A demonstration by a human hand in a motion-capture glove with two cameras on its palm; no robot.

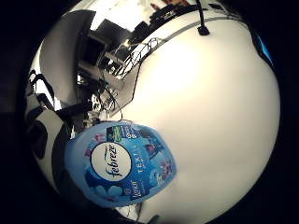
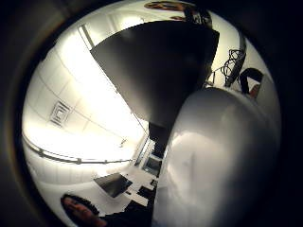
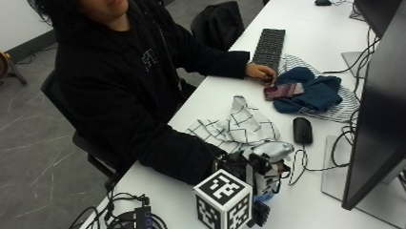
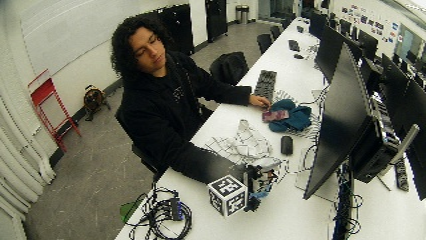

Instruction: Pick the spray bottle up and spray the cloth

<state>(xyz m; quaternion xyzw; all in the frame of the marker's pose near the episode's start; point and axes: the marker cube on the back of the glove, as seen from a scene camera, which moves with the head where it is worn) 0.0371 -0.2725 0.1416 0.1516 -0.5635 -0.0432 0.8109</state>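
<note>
Grip (image 3: 254,167) curled round spray bottle (image 3: 271,151) at lower centre, beside checked cloth (image 3: 244,124) on white bench (image 3: 209,95).

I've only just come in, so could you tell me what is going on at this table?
A seated person's gloved right hand is around a Febreze spray bottle at the near end of the white table. The checked cloth lies crumpled just beyond it. Their bare left hand rests by a keyboard, next to a blue garment.
</note>
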